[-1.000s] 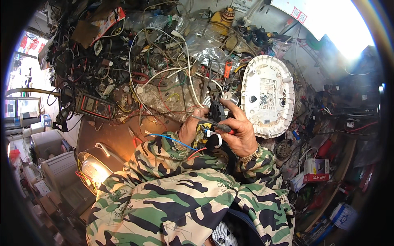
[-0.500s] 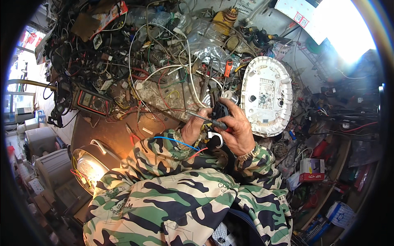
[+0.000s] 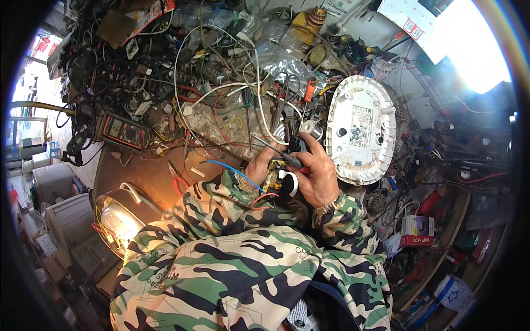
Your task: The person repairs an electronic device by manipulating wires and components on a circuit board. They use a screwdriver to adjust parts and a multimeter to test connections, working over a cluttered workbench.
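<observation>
My left hand [image 3: 258, 166] is closed on a small circuit board [image 3: 273, 175] with yellow parts. A blue wire [image 3: 232, 169] and a red wire [image 3: 259, 199] trail from beside the board. My right hand [image 3: 320, 177] grips a screwdriver [image 3: 293, 160] with a dark and red handle, its thin shaft slanting up and left over the left fingers. A black part [image 3: 297, 144] sits between the two hands, by the right fingertips; which hand bears it I cannot tell. Below the screwdriver curves a white band [image 3: 292, 185]. Fingers partly hide the board.
A white oval plastic housing [image 3: 361, 129] lies right of my hands, near a solder spool [image 3: 311, 130]. Tangled cables heap up beyond. Left are a multimeter [image 3: 122, 132], red-handled pliers [image 3: 178, 180] and a lit round lamp [image 3: 122, 219]. An orange-handled tool [image 3: 310, 90] stands farther back.
The screwdriver has tilted more steeply, its tip higher, and my right hand has shifted slightly left. More of the circuit board shows. The blue and red wires have swung lower and left.
</observation>
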### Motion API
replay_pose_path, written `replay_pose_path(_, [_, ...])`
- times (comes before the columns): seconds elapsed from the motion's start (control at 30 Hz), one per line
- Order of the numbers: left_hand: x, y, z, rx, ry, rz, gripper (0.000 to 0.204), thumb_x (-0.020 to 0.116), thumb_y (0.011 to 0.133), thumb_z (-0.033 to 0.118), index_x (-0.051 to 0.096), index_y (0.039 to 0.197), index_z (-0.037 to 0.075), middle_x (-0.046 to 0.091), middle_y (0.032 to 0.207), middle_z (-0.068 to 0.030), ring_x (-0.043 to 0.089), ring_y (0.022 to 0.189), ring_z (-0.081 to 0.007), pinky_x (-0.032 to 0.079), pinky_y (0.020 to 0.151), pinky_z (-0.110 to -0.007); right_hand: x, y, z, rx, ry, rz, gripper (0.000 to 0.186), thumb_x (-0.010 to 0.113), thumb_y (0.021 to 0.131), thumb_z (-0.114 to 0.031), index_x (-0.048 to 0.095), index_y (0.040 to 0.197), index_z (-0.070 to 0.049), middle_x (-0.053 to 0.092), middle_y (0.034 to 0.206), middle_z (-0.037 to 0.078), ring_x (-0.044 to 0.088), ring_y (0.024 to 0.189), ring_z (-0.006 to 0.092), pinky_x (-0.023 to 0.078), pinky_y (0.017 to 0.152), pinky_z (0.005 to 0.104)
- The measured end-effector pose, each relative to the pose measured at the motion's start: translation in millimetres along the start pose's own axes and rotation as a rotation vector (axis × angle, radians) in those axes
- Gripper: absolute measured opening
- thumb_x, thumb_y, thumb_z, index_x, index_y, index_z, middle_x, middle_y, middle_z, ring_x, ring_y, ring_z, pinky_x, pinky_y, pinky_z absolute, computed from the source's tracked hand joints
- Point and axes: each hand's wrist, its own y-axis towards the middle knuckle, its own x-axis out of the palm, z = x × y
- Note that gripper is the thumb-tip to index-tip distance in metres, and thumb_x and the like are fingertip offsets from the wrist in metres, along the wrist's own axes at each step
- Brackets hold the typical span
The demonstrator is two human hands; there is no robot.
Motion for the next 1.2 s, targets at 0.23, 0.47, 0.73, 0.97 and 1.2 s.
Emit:
replay_pose_path(0.23, [8, -4, 28, -0.200, -0.424, 0.002, 0.057, 0.040, 0.101, 0.048, 0.058, 0.121, -0.003, 0.068, 0.109, -0.0152, 0.068, 0.084, -0.0209, 0.055, 0.075, -0.030, -19, -5, -1, 0.078, -0.033, 0.153, 0.027, 0.077, 0.079, -0.007, 0.070, 0.104, -0.001, 0.067, 0.103, 0.018, 0.067, 0.080, 0.0266, 0.053, 0.070, 0.0342])
replay_pose_path(0.47, [13, -4, 29, -0.089, -0.629, 0.061, 0.065, 0.039, 0.100, 0.053, 0.049, 0.134, -0.002, 0.068, 0.110, -0.0217, 0.071, 0.088, -0.0262, 0.060, 0.073, -0.038, -65, -42, -27, 0.029, -0.204, 0.126, 0.029, 0.073, 0.080, 0.000, 0.064, 0.107, 0.003, 0.064, 0.083, 0.015, 0.062, 0.066, 0.0259, 0.049, 0.061, 0.0335])
replay_pose_path(0.73, [23, -4, 41, -0.071, -0.618, 0.172, 0.038, 0.049, 0.100, 0.044, 0.062, 0.102, 0.009, 0.064, 0.088, -0.0004, 0.064, 0.075, -0.0092, 0.054, 0.067, -0.025, -62, -48, -39, -0.158, -0.192, 0.221, 0.034, 0.080, 0.065, 0.008, 0.068, 0.096, 0.000, 0.067, 0.093, 0.016, 0.069, 0.082, 0.0288, 0.055, 0.073, 0.0341])
replay_pose_path(0.97, [30, -9, 60, -0.110, -0.542, 0.247, 0.038, 0.049, 0.101, 0.044, 0.062, 0.102, 0.008, 0.063, 0.089, 0.0001, 0.061, 0.078, -0.0090, 0.052, 0.070, -0.025, -57, -45, -37, -0.186, -0.183, 0.231, 0.032, 0.078, 0.066, 0.008, 0.067, 0.096, 0.001, 0.067, 0.093, 0.016, 0.068, 0.081, 0.0290, 0.055, 0.071, 0.0344])
replay_pose_path(1.2, [17, -5, 41, -0.080, -0.557, 0.141, 0.044, 0.048, 0.100, 0.047, 0.058, 0.111, 0.005, 0.065, 0.093, -0.0038, 0.063, 0.078, -0.0121, 0.053, 0.069, -0.027, -54, -40, -37, -0.189, -0.189, 0.229, 0.032, 0.078, 0.066, 0.007, 0.067, 0.095, 0.001, 0.067, 0.093, 0.016, 0.068, 0.079, 0.0290, 0.055, 0.070, 0.0344])
